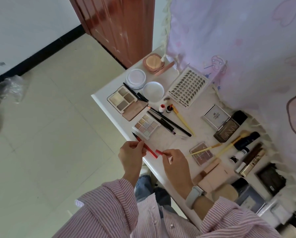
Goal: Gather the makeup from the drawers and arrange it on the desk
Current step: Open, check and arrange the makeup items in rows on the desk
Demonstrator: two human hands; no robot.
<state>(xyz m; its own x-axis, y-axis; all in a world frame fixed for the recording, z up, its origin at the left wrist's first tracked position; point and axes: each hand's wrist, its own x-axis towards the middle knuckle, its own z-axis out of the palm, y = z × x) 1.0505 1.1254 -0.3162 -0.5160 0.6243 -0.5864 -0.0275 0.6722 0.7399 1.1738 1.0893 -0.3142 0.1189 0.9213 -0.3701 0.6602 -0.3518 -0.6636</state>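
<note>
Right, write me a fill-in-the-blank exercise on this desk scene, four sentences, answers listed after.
1. The left hand pinches a red ____ whose dark tip is bare.
2. The right hand pinches the red ____, held apart from the pen.
3. The nine-pan eyeshadow palette lies with its lid ____.
4. Two yellow-handled brushes rest across the ____ blush palette.

Missing words: liner pen; cap; open; pink
</note>
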